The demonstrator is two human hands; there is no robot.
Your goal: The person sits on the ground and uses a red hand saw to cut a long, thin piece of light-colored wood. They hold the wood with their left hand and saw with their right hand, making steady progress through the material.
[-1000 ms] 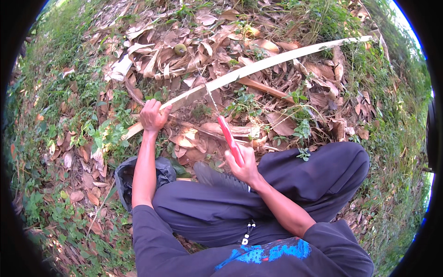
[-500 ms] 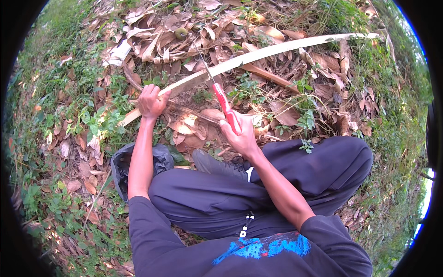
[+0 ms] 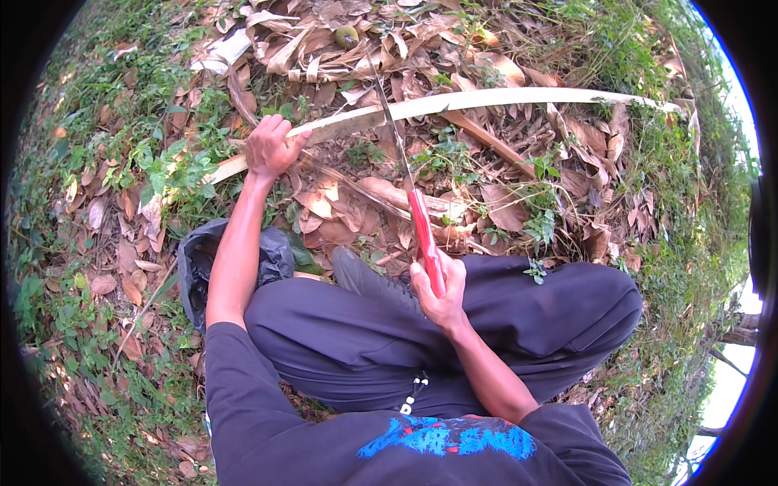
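A pale palm-frond stalk is gripped near its butt end by the left hand, its long axis running left to right. A red-handled knife is clasped by the right hand, blade pointing away across the stalk, over dry leaves.

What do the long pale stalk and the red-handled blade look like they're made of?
The long stalk in the left hand looks like a dried palm frond rib: pale, matte, fibrous, with a peeled whitish face. The blade held in the right hand seems to be thin dull grey metal. Its red handle is smooth and glossy, probably plastic or painted wood; the view cannot settle which.
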